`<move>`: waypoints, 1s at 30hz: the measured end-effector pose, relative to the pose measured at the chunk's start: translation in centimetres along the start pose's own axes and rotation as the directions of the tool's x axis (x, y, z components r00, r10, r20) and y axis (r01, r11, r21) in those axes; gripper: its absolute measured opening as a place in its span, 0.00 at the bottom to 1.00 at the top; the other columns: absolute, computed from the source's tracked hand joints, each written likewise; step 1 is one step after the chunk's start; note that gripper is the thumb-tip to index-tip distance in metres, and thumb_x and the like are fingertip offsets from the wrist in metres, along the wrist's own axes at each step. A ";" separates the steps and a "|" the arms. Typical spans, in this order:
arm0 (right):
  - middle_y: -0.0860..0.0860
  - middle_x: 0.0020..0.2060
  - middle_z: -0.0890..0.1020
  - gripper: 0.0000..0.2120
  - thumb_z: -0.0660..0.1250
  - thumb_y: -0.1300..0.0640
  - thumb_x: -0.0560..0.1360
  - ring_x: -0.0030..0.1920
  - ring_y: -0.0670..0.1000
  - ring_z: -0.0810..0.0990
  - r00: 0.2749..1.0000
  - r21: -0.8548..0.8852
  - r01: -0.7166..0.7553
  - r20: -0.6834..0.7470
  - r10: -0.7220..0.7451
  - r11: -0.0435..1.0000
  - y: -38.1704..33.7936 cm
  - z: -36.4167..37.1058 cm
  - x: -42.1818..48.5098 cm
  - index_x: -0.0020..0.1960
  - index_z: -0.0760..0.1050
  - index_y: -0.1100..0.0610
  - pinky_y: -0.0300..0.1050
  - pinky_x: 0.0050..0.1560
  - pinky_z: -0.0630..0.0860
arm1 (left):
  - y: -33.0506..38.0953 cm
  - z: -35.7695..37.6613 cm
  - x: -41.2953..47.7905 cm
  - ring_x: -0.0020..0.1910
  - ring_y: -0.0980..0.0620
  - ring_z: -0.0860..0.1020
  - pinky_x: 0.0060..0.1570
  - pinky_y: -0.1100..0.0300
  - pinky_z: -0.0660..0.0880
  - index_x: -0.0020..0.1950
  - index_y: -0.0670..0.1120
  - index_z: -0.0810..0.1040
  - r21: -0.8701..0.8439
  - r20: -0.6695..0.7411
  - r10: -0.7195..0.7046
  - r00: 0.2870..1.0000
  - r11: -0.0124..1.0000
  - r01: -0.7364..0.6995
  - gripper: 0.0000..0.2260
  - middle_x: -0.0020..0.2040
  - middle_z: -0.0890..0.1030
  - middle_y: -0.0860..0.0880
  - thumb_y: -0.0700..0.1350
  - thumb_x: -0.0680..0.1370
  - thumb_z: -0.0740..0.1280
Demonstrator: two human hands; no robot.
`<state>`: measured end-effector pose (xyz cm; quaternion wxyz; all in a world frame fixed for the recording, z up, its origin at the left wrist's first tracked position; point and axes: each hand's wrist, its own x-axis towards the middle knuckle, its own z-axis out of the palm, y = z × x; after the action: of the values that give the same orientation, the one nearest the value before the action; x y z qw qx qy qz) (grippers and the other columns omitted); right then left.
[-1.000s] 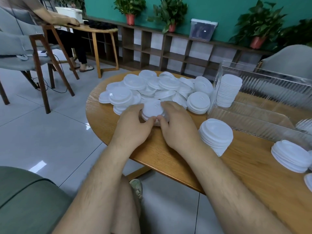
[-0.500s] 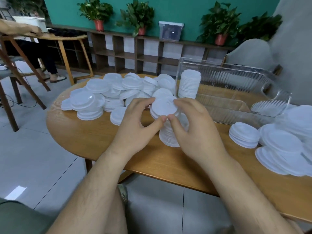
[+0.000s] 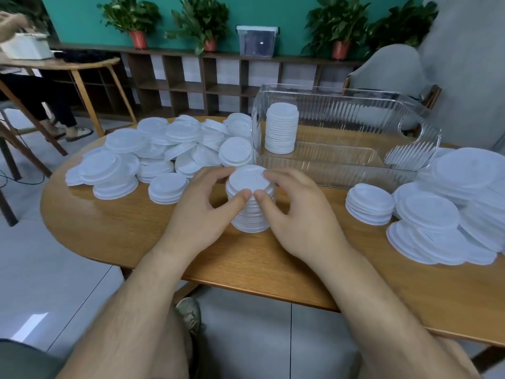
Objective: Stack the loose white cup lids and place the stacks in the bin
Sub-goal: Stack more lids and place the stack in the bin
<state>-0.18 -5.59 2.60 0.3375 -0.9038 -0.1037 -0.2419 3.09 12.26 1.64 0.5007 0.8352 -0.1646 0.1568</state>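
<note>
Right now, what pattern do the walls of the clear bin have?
The bin has transparent walls with vertical ribbing; the head view shows it best.

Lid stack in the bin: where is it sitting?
Head view: the lid stack stands upright at the left end of the clear bin, just beyond the front stack gripped by the left hand and right hand.

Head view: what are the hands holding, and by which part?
Both hold one stack of white lids near its top: left hand on its left side, right hand on its right, thumbs at the near rim, fingers round the far rim.
</note>
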 end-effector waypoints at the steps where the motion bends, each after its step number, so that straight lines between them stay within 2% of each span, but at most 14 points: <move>1: 0.48 0.63 0.79 0.19 0.69 0.50 0.80 0.65 0.48 0.75 1.000 0.003 -0.004 0.010 0.004 1.000 0.0 0.0 0.0 0.67 0.78 0.57 0.46 0.68 0.71 | 0.0 -0.1 -0.1 0.61 0.67 0.74 0.60 0.69 0.69 0.64 0.56 0.78 -0.002 0.005 -0.001 1.000 1.000 0.001 0.16 0.59 0.78 0.61 0.53 0.77 0.72; 5: 0.47 0.63 0.79 0.20 0.68 0.49 0.80 0.65 0.48 0.75 0.999 -0.009 -0.024 0.042 0.024 1.000 0.0 0.0 0.0 0.68 0.78 0.57 0.46 0.69 0.70 | 0.2 -0.1 -0.5 0.59 0.64 0.77 0.54 0.72 0.72 0.61 0.63 0.76 -0.046 0.055 -0.006 0.998 0.999 0.008 0.14 0.58 0.79 0.62 0.51 0.78 0.71; 8: 0.48 0.65 0.78 0.20 0.67 0.49 0.80 0.67 0.48 0.73 0.998 -0.027 -0.038 0.048 0.039 0.999 0.2 -0.1 0.0 0.70 0.76 0.56 0.47 0.70 0.69 | 0.2 0.4 -0.4 0.61 0.65 0.76 0.54 0.74 0.71 0.61 0.67 0.73 -0.040 0.075 0.002 0.997 0.999 0.001 0.14 0.60 0.78 0.62 0.53 0.79 0.70; 14: 0.49 0.69 0.76 0.20 0.63 0.51 0.82 0.70 0.48 0.72 0.996 -0.084 -0.071 0.041 0.075 0.994 1.2 -0.3 0.0 0.72 0.74 0.57 0.47 0.72 0.68 | 0.1 2.3 0.2 0.62 0.66 0.72 0.61 0.63 0.74 0.70 0.57 0.75 0.001 0.088 0.035 0.995 0.999 -0.035 0.19 0.62 0.74 0.61 0.54 0.79 0.68; 17: 0.49 0.70 0.75 0.21 0.62 0.51 0.83 0.71 0.49 0.70 0.995 -0.123 -0.068 0.059 0.076 0.990 1.3 -0.6 -0.1 0.73 0.73 0.56 0.44 0.73 0.65 | 0.2 2.5 0.4 0.62 0.66 0.72 0.64 0.59 0.74 0.70 0.57 0.75 -0.005 0.081 0.043 0.996 0.999 -0.042 0.19 0.62 0.74 0.60 0.55 0.79 0.69; 19: 0.50 0.70 0.76 0.21 0.63 0.51 0.83 0.70 0.51 0.70 0.999 -0.169 -0.034 0.029 0.039 0.985 0.8 -0.8 -0.2 0.73 0.73 0.56 0.45 0.72 0.65 | 0.2 2.2 0.3 0.63 0.66 0.72 0.64 0.58 0.74 0.68 0.61 0.74 -0.005 0.074 0.047 0.996 0.999 -0.046 0.17 0.63 0.74 0.61 0.55 0.79 0.68; 21: 0.51 0.68 0.77 0.19 0.63 0.53 0.82 0.69 0.52 0.71 0.998 -0.208 0.040 -0.031 -0.048 0.977 -0.1 -0.8 -0.3 0.72 0.74 0.57 0.47 0.71 0.67 | -0.1 1.5 0.4 0.64 0.65 0.72 0.64 0.59 0.74 0.67 0.60 0.73 0.011 0.045 0.037 0.998 0.999 -0.038 0.17 0.64 0.74 0.60 0.57 0.79 0.68; 23: 0.51 0.65 0.78 0.18 0.64 0.55 0.81 0.67 0.53 0.72 0.987 -0.219 0.123 -0.080 -0.143 0.968 -1.4 -0.4 -0.2 0.70 0.75 0.58 0.47 0.69 0.68 | -0.6 0.5 0.4 0.64 0.65 0.72 0.63 0.64 0.72 0.72 0.54 0.73 0.034 0.006 0.014 1.000 0.999 -0.014 0.22 0.65 0.74 0.59 0.57 0.79 0.68; 26: 0.52 0.63 0.79 0.17 0.63 0.58 0.80 0.64 0.53 0.74 0.977 -0.152 0.193 -0.064 -0.204 0.969 -3.7 1.6 0.0 0.68 0.76 0.59 0.46 0.67 0.69 | -1.4 -1.4 0.3 0.62 0.65 0.73 0.57 0.73 0.70 0.72 0.51 0.74 0.059 -0.069 -0.008 0.998 0.998 0.012 0.22 0.62 0.75 0.59 0.54 0.79 0.69; 28: 0.51 0.62 0.79 0.17 0.63 0.59 0.80 0.63 0.52 0.74 0.980 -0.069 0.199 -0.002 -0.200 0.978 -5.0 3.5 0.1 0.68 0.76 0.58 0.44 0.67 0.67 | -2.3 -2.7 0.2 0.60 0.63 0.74 0.57 0.71 0.70 0.70 0.49 0.76 0.085 -0.136 -0.023 0.990 0.996 0.035 0.21 0.61 0.75 0.57 0.52 0.78 0.70; 30: 0.51 0.62 0.79 0.16 0.63 0.60 0.80 0.63 0.51 0.73 0.981 -0.011 0.186 0.064 -0.185 0.982 -6.0 5.3 0.5 0.67 0.76 0.57 0.42 0.66 0.67 | -3.3 -4.2 0.1 0.62 0.61 0.73 0.62 0.65 0.72 0.69 0.48 0.76 0.123 -0.203 -0.044 0.978 0.990 0.070 0.21 0.61 0.76 0.55 0.50 0.78 0.70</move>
<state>0.12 2.41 2.71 0.3021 -0.9002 -0.1961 -0.2448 4.18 17.47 0.94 0.4638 0.8503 -0.0791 0.2359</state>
